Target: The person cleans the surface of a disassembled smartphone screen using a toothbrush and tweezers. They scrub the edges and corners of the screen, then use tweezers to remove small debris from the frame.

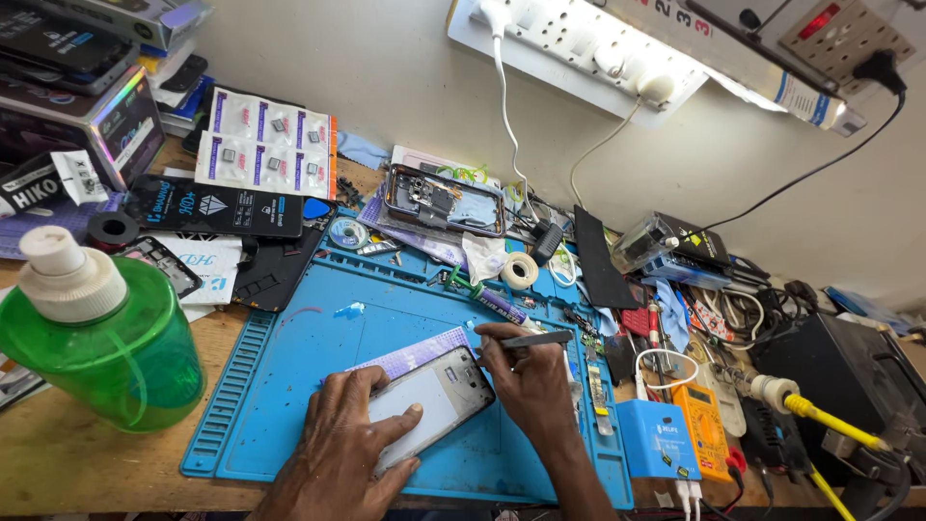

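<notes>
Far left of my bench stand stacked dark boxes (82, 92). Beside them lies a white sheet of small purple-edged packets (268, 140), with a flat black packet (214, 206) below. A small blue box (660, 439) sits right of my mat.

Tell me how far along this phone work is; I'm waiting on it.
Early to midway. Done: nothing clearly finished. In hand: left hand steadies the phone on the blue mat; right hand works tweezers at its top edge. Left: another opened phone lies behind.
</notes>
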